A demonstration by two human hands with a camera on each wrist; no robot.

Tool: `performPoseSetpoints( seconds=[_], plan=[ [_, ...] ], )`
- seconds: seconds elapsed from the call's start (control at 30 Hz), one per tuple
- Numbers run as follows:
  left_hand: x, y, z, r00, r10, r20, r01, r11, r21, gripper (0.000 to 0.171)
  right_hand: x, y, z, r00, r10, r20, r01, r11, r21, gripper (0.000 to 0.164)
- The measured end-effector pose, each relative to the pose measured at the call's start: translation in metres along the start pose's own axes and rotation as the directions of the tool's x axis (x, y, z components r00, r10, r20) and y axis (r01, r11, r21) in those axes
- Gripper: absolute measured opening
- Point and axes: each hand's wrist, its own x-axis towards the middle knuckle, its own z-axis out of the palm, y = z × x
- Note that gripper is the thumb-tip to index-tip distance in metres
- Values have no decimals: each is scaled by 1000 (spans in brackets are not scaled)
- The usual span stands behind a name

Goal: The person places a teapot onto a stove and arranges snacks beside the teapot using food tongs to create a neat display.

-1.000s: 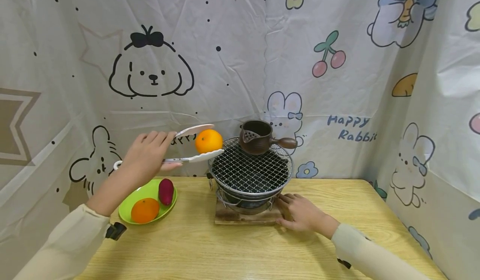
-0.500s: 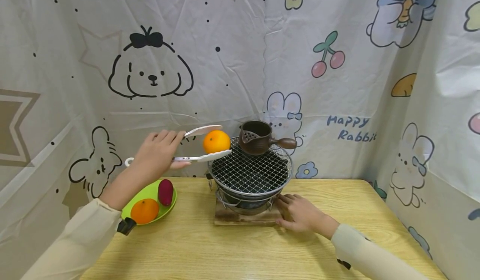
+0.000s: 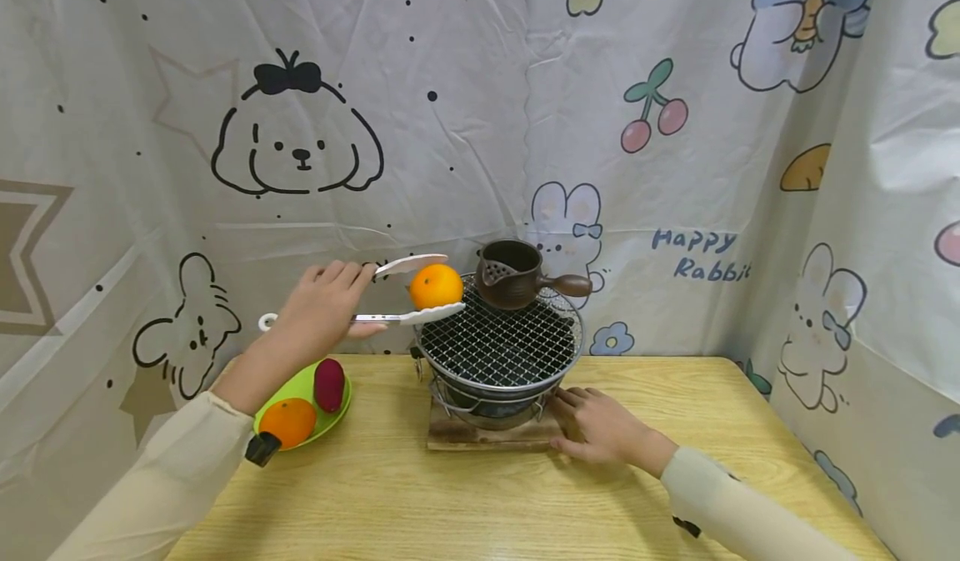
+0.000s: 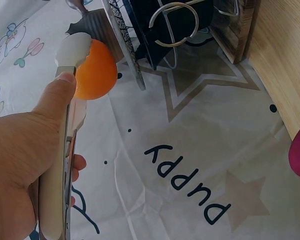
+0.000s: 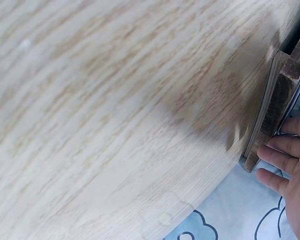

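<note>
My left hand point(image 3: 318, 311) grips a pair of tongs point(image 3: 378, 318) with white scalloped tips. An orange point(image 3: 437, 286) sits between those tips, over the left rim of a round wire grill rack point(image 3: 498, 344). The left wrist view shows my thumb along one arm of the tongs and the orange point(image 4: 96, 71) at their end. The rack lies on a dark stove point(image 3: 495, 403) on a wooden base point(image 3: 491, 438). My right hand point(image 3: 603, 426) touches the base's right side, its fingers mostly straight; in the right wrist view fingertips point(image 5: 271, 151) meet the wood edge.
A brown side-handled pot point(image 3: 510, 276) stands on the back of the rack, handle pointing right. A green plate point(image 3: 341, 415) at left holds another orange point(image 3: 287, 423) and a purple-red oval item point(image 3: 329, 386). A printed curtain point(image 3: 450, 127) encloses the wooden table point(image 3: 450, 511).
My left hand has moved right with the tongs and orange, bringing them from left of the rack to over its left rim. The right hand stays at the base.
</note>
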Motion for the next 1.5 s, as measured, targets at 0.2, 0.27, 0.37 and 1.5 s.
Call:
performPoseSetpoints(
  seconds=[0.2,0.27,0.37,1.5],
  plan=[
    [1,1,2,1000,4,6,-4,1000,26,85,1,0,-1,1000,11,16,-11,1000,5,62],
    [1,2,3,1000,12,-2,-12,999,38,85,1,0,-1,1000,10,14,-10,1000,7,62],
    [2,2,5,1000,27,-15,-26,998,56,85,2,1,0,1000,-3,-3,3,1000,12,61],
    [8,5,10,999,33,-4,-33,998,57,86,10,4,1,997,-37,-62,37,999,-1,37]
  ],
)
